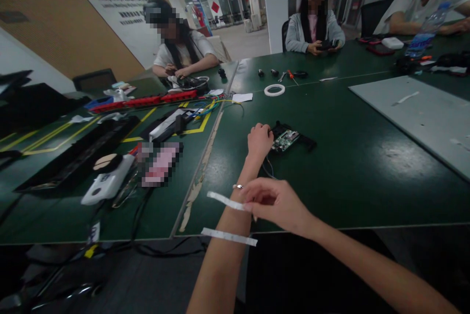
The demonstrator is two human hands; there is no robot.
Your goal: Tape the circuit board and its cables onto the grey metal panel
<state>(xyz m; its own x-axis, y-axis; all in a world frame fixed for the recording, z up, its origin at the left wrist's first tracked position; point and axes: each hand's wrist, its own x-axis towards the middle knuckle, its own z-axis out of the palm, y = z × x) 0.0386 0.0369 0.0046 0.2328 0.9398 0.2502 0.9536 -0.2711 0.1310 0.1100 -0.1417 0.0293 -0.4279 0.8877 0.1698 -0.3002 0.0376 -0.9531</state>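
Note:
My left hand (259,141) rests closed on the dark green table (348,167), gripping the left end of a small black device with an exposed green circuit board (285,140). My right hand (277,201) hovers over my left forearm and pinches one end of a white tape strip (224,200). A second white tape strip (228,237) lies stuck across my left forearm, closer to me. Thin wires trail from the device toward my wrist.
A white tape roll (274,90) and small tools (290,75) lie farther back. A grey mat (418,113) covers the right side. Cables, a red strip (147,101), black cases and a white gadget (106,182) crowd the left table. Three people sit at the far side.

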